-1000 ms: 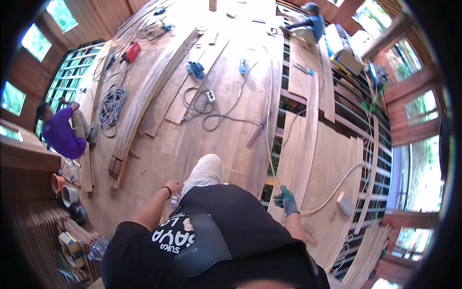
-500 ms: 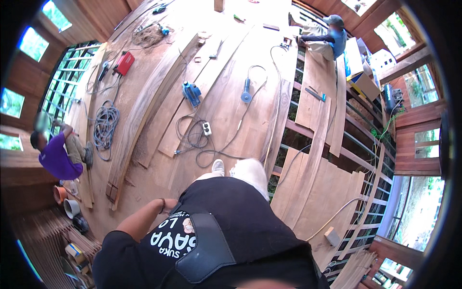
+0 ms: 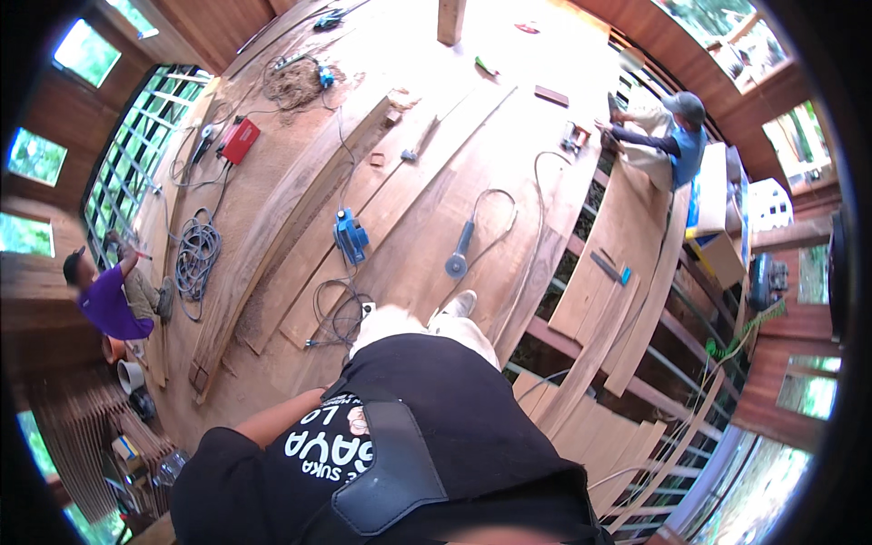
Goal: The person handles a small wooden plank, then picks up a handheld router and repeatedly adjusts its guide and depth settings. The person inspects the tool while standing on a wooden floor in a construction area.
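Observation:
My left forearm (image 3: 283, 416) reaches in beside my black shirt (image 3: 427, 391), and its hand is hidden behind my body. My right hand and arm are out of sight. Ahead of my shoe (image 3: 460, 303) an angle grinder (image 3: 460, 250) lies on the wooden boards with its cord looped round it. To its left stands a blue power planer (image 3: 350, 238). A dark cable (image 3: 332, 320) curls on the boards near my leg, its white socket partly covered. No tool shows in contact with me.
A long thick plank (image 3: 282, 227) runs along the left, past a coiled cable (image 3: 197, 259) and a red machine (image 3: 239, 141). A person in purple (image 3: 118, 300) sits left; another in a cap (image 3: 686, 145) sits right. Open gaps between metal joists (image 3: 672, 313) lie at right.
I have stepped forward, with the other foot now in front. The tools and the person at right appear nearer. My left hand has slipped out of sight behind my body.

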Tool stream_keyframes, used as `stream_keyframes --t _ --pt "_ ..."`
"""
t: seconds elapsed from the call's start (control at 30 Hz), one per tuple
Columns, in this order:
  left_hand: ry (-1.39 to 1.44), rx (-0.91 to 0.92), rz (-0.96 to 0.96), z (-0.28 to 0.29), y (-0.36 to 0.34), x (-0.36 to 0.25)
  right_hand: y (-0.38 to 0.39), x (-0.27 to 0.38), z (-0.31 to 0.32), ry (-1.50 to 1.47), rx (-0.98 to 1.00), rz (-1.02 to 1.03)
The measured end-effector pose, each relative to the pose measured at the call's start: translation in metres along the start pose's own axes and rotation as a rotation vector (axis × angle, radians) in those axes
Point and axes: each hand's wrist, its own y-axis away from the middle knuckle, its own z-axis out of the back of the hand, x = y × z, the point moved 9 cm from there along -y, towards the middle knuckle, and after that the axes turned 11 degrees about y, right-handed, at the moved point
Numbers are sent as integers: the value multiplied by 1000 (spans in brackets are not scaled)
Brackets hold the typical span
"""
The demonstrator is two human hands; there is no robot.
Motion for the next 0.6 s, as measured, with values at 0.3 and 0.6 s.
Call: stream_keyframes --t 0.3,0.6 --pt "15 -166 -65 94 -74 -213 -131 216 245 -169 -144 109" --pt "-171 -96 -153 266 -206 -484 -201 307 273 -11 -167 47"
